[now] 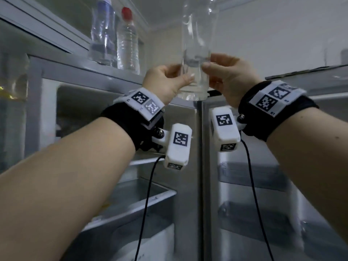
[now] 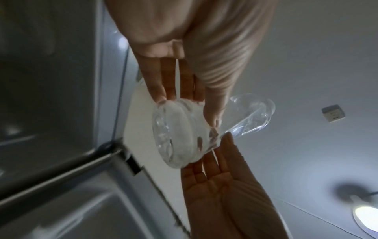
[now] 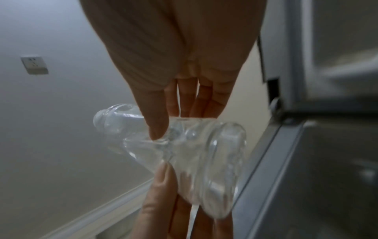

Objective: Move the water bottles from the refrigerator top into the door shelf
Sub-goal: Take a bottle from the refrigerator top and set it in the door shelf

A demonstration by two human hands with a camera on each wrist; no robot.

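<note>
Holding a clear bottle [image 1: 196, 53] up w/ both hands, just above the fridge top edge [image 1: 105, 68]. My left hand [image 1: 165, 80] pinches its lower part, thumb in front, fingers behind; my right hand [image 1: 227, 76] does the same from the other side. Wrist views show mostly fingertips on it, palms off. Bottle's upright, base clear of the ledge; looks like only a little water at the bottom.

Two more bottles, a red-cap one [image 1: 128, 40] and a taller one [image 1: 102, 32], stand on the fridge top to my left, well apart from my hands.

Risks, imo: grip is low and light on smooth thin plastic, so it could squash or slide out when I drop one hand to carry it. Top is out of head view, so can't tell if it's capped; tilting might spill. Base could clip the door edge [image 1: 201, 147] on the way down. Which door shelf has room I can't tell, too blurry.
</note>
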